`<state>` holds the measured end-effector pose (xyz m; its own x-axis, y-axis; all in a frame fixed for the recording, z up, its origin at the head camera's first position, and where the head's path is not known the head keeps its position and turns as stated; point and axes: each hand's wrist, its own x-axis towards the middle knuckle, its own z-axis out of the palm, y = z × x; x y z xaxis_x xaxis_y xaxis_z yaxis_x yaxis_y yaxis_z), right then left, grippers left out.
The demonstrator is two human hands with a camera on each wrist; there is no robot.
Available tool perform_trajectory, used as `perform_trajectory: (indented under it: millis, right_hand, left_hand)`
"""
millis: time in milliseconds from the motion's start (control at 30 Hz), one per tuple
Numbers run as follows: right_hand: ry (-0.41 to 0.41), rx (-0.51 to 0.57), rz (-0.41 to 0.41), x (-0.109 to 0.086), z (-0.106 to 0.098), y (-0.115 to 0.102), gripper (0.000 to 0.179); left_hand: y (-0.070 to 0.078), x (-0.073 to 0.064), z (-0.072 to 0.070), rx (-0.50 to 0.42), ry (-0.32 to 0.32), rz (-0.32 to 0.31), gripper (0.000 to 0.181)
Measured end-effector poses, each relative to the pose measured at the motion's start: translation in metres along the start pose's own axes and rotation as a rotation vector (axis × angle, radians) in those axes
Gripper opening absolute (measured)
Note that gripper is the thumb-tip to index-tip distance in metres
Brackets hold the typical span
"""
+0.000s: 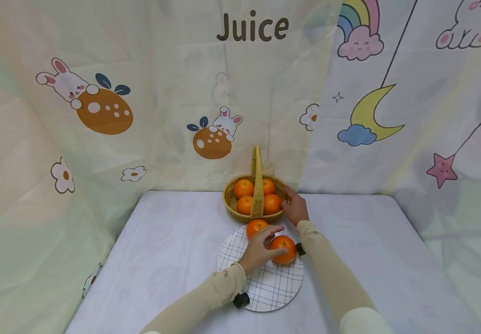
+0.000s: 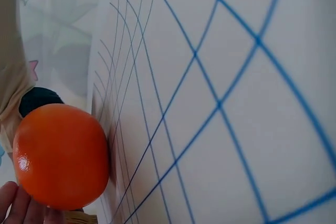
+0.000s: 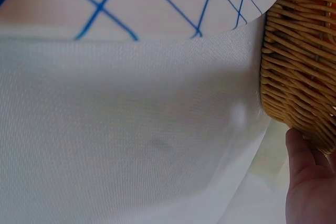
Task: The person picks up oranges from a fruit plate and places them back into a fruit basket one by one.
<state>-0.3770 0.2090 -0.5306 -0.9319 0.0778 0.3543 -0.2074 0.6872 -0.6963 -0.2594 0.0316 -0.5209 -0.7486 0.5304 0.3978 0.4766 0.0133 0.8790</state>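
A round white plate with a blue grid pattern (image 1: 265, 292) lies on the table with two oranges on it. My left hand (image 1: 259, 250) is at the nearer orange (image 1: 283, 257), its thumb across the front and its fingers loosely spread beside it. That orange is large in the left wrist view, with fingertips (image 2: 18, 205) partly hidden behind it. The second orange (image 1: 256, 227) sits at the plate's far edge. Beyond it stands a wicker basket (image 1: 258, 185) with several oranges inside. My right hand (image 1: 296, 208) holds the basket's right rim; its fingers (image 3: 299, 153) meet the weave in the right wrist view.
A white cloth covers the table (image 1: 173, 260). Printed curtains (image 1: 173, 93) hang behind and at both sides, close behind the basket. The basket's tall arched handle (image 1: 257, 181) rises above its oranges. Dark wrist-worn devices (image 1: 241, 300) sit near the plate's rim.
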Motion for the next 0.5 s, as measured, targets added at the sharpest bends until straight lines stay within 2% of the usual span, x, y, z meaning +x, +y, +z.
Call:
perform_trajectory:
  millis: [100,267,367,500]
  right_hand:
    - [-0.004,-0.007,-0.008,-0.001,-0.001,-0.001,0.049]
    - [0.015,-0.028,-0.039,0.000,0.000,0.000,0.049]
    - [0.016,-0.025,-0.041,0.001,0.000,0.001,0.049]
    - [0.006,-0.015,-0.031,0.002,0.001,0.003,0.050]
  left_hand:
    - [-0.011,0.000,0.005,0.052,0.012,-0.007,0.056]
    - [-0.027,0.003,0.014,0.236,0.026,-0.063,0.068]
    - [-0.030,0.004,0.017,0.293,0.028,-0.099,0.076]
    - [-0.028,0.004,0.019,0.310,0.026,-0.144,0.080]
